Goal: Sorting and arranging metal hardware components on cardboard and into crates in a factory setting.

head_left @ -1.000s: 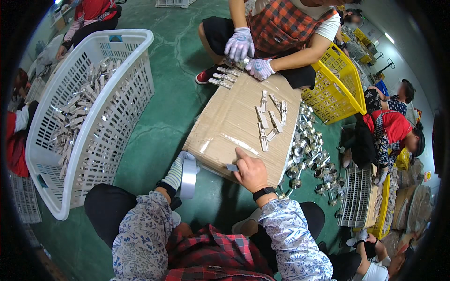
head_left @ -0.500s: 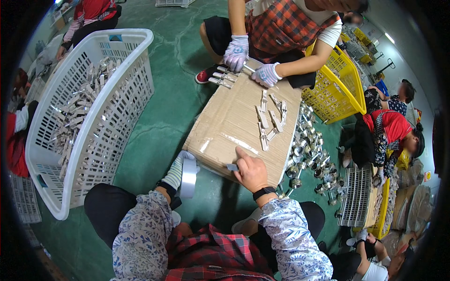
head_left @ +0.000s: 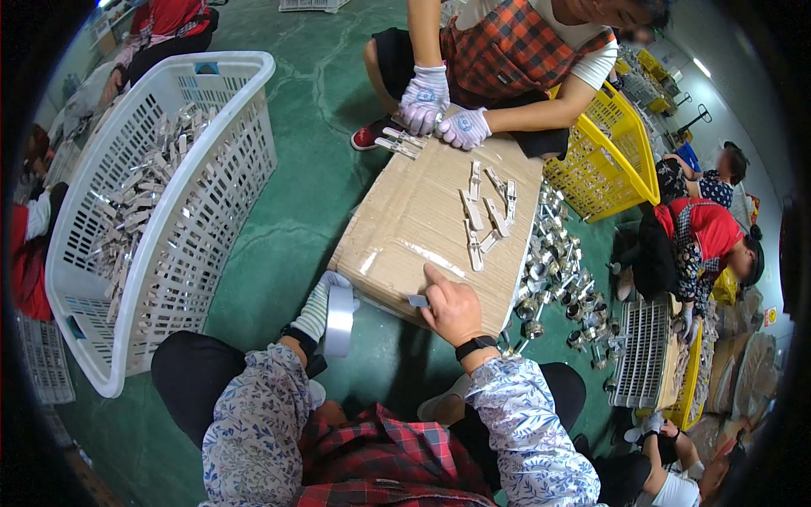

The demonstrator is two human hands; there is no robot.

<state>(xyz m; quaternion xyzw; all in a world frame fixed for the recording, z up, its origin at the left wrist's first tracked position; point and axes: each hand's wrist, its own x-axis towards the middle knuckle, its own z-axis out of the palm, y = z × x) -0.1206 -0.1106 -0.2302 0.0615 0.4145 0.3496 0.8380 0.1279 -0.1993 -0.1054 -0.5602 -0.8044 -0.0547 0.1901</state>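
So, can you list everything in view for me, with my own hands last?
Cardboard box: one, brown, centre
Loose clips: several, pale silver, on the box
White basket: one, white, left, holding many more clips
Metal parts: many, silver, floor right of the box
Yellow baskets: at least two, yellow, right
Pale crates: at least two, grey-white, right and far left
Floor: one, green, underneath
Facing co-worker: one, checked apron, beyond the box
Other people: several, mixed clothing, both sides
Tape roll: one, silver-grey, near-left of the box
Tape piece: one, grey, by your right thumb
Sleeves: two, white-and-blue, lower picture
Left hand: one, striped glove, at the tape roll
Right hand: one, bare, over the box's near edge
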